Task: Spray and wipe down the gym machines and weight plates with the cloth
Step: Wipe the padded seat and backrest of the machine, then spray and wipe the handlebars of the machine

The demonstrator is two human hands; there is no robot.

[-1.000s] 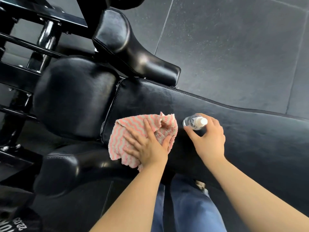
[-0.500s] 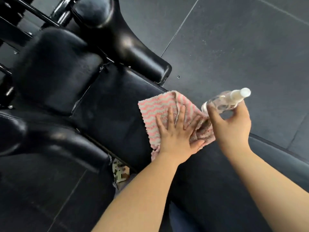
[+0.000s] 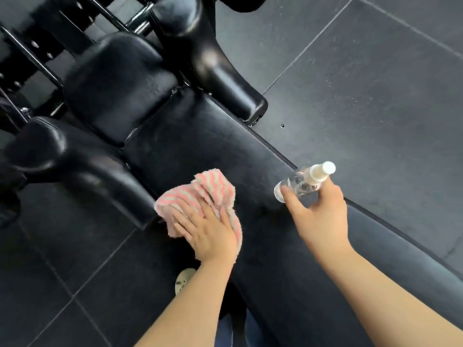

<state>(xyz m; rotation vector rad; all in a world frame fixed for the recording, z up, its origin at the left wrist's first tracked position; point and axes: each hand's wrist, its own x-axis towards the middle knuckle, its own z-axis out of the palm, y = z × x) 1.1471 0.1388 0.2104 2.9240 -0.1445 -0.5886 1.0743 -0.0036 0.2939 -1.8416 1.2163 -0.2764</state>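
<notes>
Cloth (image 3: 200, 196), pink and white striped, soft and light, lies bunched on the black padded bench (image 3: 200, 136) under the left hand (image 3: 210, 234), whose fingers (image 3: 186, 216) lie flat and spread (pressing suits it better than pinching). Right hand (image 3: 320, 216) curls round a small clear spray bottle (image 3: 304, 181), probably light and slick. Arm pads (image 3: 82, 161) crowd the bench's far end; dark floor tiles (image 3: 375, 83) surround it.

The cloth (image 3: 205, 194) under my palm is nubby pink-and-white terry; the bench pad (image 3: 200, 146) beneath it is glossy black vinyl; my spray bottle (image 3: 300, 184) is clear plastic; the floor (image 3: 375, 96) beyond is matt speckled rubber.
</notes>
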